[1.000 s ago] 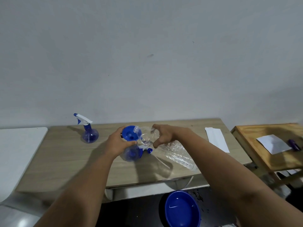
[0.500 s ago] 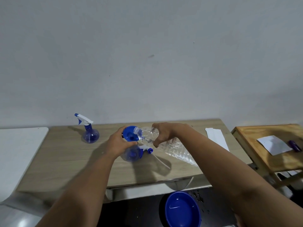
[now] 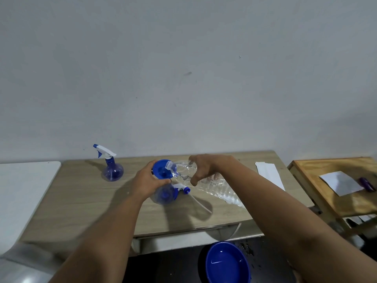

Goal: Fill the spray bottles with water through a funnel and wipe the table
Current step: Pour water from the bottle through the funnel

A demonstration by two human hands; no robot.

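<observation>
Left hand: the left hand [image 3: 145, 183] wraps its fingers [image 3: 163, 182] around the blue funnel [image 3: 161, 170]; thumb at the near rim, the rest curled behind it
Right hand: the right hand [image 3: 204, 168] holds the clear water bottle [image 3: 206, 183] near its shoulder; fingers closed over the top, thumb below
Water bottle: tipped with the neck down to the left; its mouth lies over the funnel's bowl; its ribbed body runs back under the right forearm
Funnel: seated in the open spray bottle [image 3: 164, 194]; that bottle stands mid-bench, partly hidden by the left hand
Spray head: a loose spray head [image 3: 182, 187] lies just right of the open bottle; its thin tube trails toward the front edge
Second spray bottle: a capped spray bottle [image 3: 111, 167] stands upright at the back left of the bench [image 3: 81, 201]; well apart from the hands
Bench right end: a white cloth [image 3: 269, 175] lies flat
Floor: a blue bowl [image 3: 226, 262] sits below the bench front
</observation>
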